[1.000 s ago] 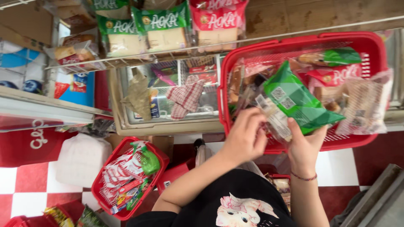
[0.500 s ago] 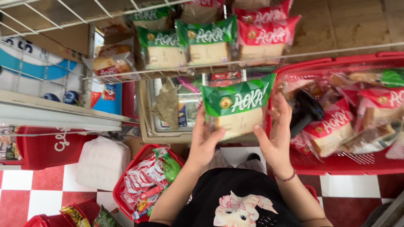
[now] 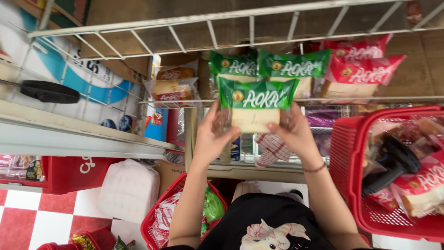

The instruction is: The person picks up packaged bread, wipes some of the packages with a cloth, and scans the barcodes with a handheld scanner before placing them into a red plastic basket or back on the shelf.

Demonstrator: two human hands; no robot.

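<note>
Both of my hands hold up one green-topped clear packet of bread [image 3: 255, 107] just in front of a white wire shelf [image 3: 185, 101]. My left hand [image 3: 213, 135] grips the packet's left edge and my right hand [image 3: 291, 132] grips its right edge. Behind it on the shelf stand two more green packets [image 3: 296, 69] and red-topped packets [image 3: 358, 69]. A small clear packet of buns [image 3: 171, 85] lies on the shelf to the left.
A red plastic basket [image 3: 351, 157] with red packets and a black handheld scanner [image 3: 393, 159] hangs at the right. Below are another red basket [image 3: 173, 190] of wrapped goods, a white sack [image 3: 129, 190], a red crate [image 3: 74, 172] and a red-and-white tiled floor [image 3: 27, 217].
I took the green packet out of the red basket at the right, turned it upright, and raised it leftward to the wire shelf. The view has tilted up toward the shelf.
</note>
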